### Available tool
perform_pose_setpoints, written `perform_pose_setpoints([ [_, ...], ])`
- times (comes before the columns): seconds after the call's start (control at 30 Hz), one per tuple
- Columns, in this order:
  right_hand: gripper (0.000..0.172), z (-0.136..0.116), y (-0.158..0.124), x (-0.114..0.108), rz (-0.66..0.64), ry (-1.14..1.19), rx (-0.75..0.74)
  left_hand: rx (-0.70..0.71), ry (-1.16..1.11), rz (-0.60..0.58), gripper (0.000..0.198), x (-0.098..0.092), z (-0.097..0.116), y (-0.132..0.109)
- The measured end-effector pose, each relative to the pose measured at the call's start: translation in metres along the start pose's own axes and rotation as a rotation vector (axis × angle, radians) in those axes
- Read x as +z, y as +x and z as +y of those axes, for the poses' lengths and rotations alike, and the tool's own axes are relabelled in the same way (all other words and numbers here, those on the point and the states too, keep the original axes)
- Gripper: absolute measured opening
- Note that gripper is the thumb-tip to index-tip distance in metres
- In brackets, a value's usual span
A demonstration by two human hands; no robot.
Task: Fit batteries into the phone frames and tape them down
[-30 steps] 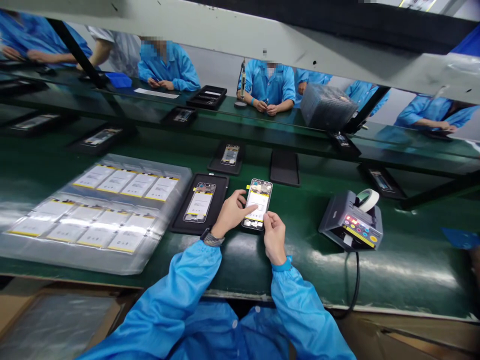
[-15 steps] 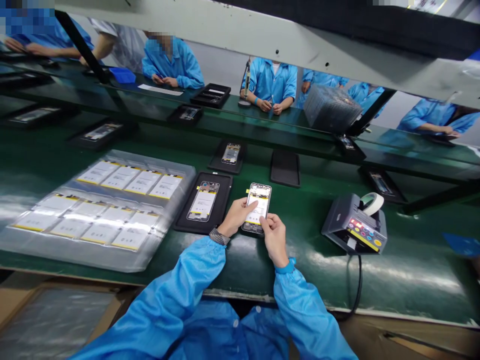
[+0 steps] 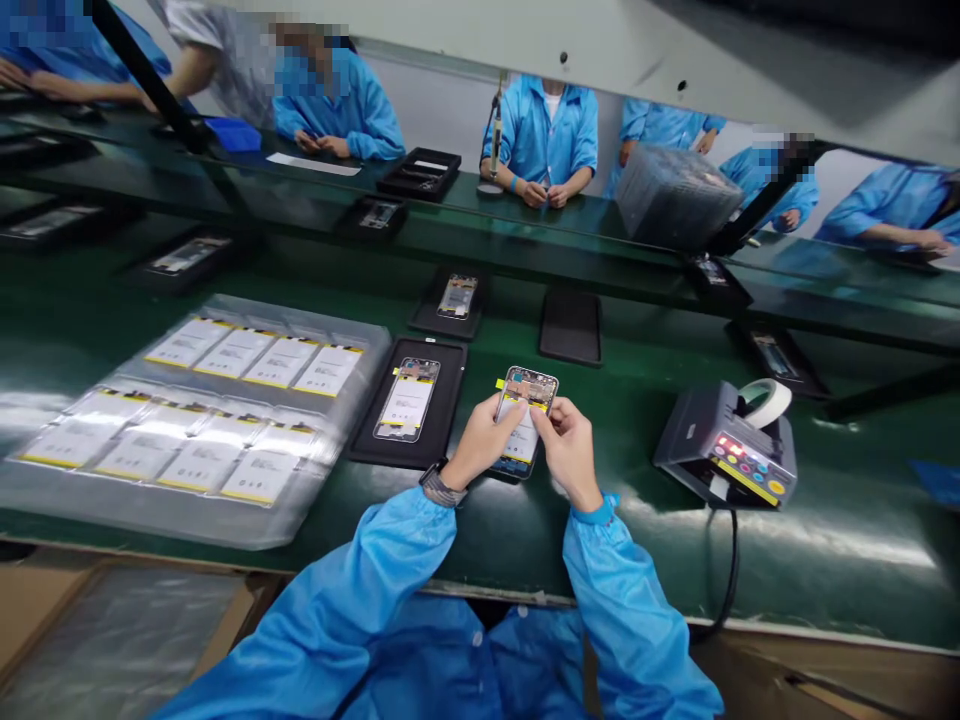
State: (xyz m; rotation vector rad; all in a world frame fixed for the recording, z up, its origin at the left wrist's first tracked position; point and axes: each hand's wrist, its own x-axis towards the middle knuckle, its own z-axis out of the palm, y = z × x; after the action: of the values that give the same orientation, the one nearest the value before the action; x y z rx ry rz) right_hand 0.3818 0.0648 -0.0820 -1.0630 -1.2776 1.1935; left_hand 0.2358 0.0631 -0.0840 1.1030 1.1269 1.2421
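An open phone frame (image 3: 529, 398) with a white battery and yellow tabs is tilted up off the green belt, held between both hands. My left hand (image 3: 480, 445) grips its left edge, fingers curled, thumb on the battery. My right hand (image 3: 571, 450) pinches the right edge near the top. To the left lies a black tray (image 3: 442, 420) holding a second phone frame (image 3: 407, 398) with a battery in it.
A clear plastic tray (image 3: 112, 490) of several white batteries lies at the left. A grey tape dispenser (image 3: 724, 450) with a cable stands at the right. Further black trays (image 3: 570, 327) lie on the belt behind. Several people in blue coats work at the far bench.
The phone frame lay flat on the belt under my fingers; now both hands have lifted and tilted it. My right hand has moved up from the bottom edge to the upper right edge.
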Motion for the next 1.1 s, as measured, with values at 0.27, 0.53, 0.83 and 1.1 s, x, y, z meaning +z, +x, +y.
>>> perform_pose_setpoints([
  [0.27,0.030,0.002,-0.008,0.003,0.020,-0.041,-0.024,-0.004,0.138,0.080,0.045,0.003,-0.001,-0.003],
  [0.53,0.033,-0.003,-0.012,0.005,0.097,-0.141,-0.073,0.032,0.177,0.092,0.042,0.006,0.003,-0.008],
  [0.83,0.027,-0.003,-0.014,0.006,0.119,-0.221,-0.145,0.047,0.187,0.102,0.042,0.006,0.005,-0.010],
  [1.1,0.029,-0.003,-0.015,0.007,0.138,-0.227,-0.139,0.047,0.215,0.139,0.041,0.007,0.007,-0.011],
])
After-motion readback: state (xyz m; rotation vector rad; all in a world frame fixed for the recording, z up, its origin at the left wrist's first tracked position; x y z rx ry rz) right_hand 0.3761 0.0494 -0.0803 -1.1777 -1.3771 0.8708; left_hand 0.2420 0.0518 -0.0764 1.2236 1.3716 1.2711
